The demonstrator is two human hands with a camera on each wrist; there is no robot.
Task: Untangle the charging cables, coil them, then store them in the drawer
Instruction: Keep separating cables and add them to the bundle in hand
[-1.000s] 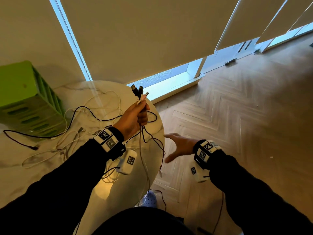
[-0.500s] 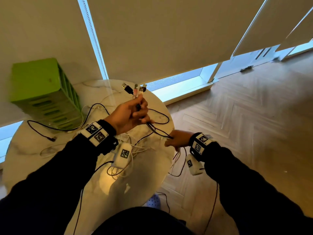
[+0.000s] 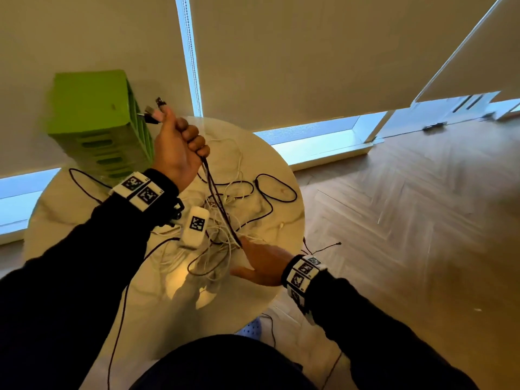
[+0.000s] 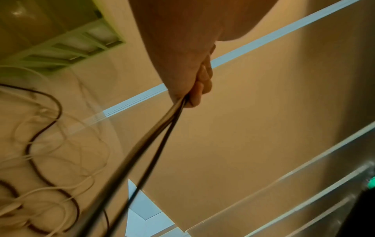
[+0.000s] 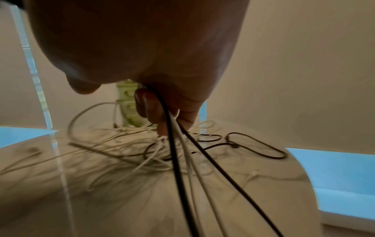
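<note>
Clearly in the untangling step, with no coiling begun yet. Left grip [image 3: 177, 153] raised just in front of the green drawer unit [image 3: 95, 122], closed as a fist around the charging cables [image 3: 216, 198] close to the plugs [image 3: 153, 112], these plugs sticking out above the thumb. From there one taut bundle of black and white strands, running down to the right grip [image 3: 261, 263] at the counter [image 3: 62, 209] edge far from the drawer unit, fingers curled loosely round the same strands. Between the two grips, a tangled heap of loops lying on the counter, a few hanging over the edge away from the drawer unit. Next, in all likelihood: slide the right grip along the strands away from the drawer unit, combing out the crossings slowly and stopping at every knot. Hard to tell from here about any drawer being open.
</note>
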